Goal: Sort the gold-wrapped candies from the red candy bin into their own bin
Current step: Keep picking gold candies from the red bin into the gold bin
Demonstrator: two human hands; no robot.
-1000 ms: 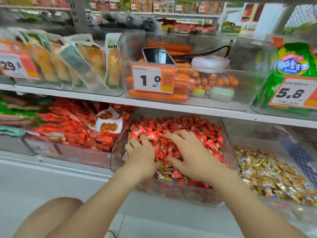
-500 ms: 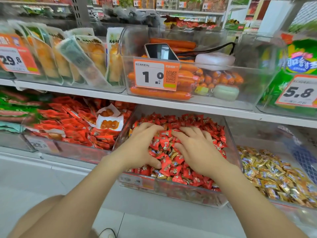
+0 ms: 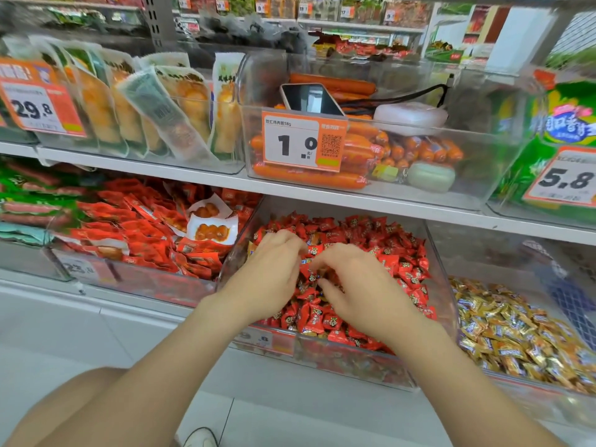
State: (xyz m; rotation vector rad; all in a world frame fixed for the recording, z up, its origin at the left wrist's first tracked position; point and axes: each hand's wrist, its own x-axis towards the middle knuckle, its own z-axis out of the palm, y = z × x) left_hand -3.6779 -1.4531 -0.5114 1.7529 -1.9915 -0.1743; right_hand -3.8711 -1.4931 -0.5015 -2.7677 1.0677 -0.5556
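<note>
A: Why both hands in the red candy bin (image 3: 237, 256)?

B: Hunting strays. Most gold candies (image 3: 516, 330) lie in the next bin (image 3: 483, 256). The left hand (image 3: 271, 272) and right hand (image 3: 358, 291) curl down; whether either grip holds anything, I cannot tell.

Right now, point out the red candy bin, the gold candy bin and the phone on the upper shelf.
red candy bin (image 3: 441, 279), head view, on its clear right wall.
gold candy bin (image 3: 483, 253), head view, on its bare back wall.
phone (image 3: 311, 100), head view, on the middle of its screen.
</note>
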